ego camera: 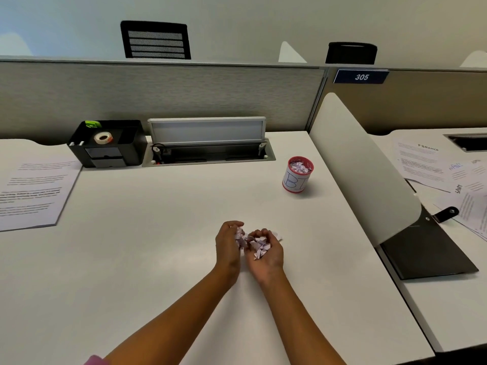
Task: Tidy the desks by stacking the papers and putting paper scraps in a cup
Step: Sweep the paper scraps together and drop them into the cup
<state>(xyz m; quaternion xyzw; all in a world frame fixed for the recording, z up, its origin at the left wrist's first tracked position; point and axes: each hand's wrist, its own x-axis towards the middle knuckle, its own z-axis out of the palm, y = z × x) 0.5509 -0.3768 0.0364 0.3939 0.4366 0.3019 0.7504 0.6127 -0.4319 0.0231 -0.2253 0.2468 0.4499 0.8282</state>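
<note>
Hands: left (pixel 228 245) and right (pixel 266 252) cupped around paper scraps (pixel 253 242) | mid-desk (pixel 158 233) | cup (pixel 297 177) near divider (pixel 363 175)

Premises: an open-plan office. Evidence: white desk (pixel 158 219) set against a grey fabric partition (pixel 158 93); a "305" station plate (pixel 361 76); a cable tray (pixel 210 151) with lid raised; a black organiser (pixel 108 146) holding tape (pixel 103 138); printed papers (pixel 34 193); mesh chair (pixel 155 40) beyond; curved white divider (pixel 355 167) to the neighbouring desk.
</note>
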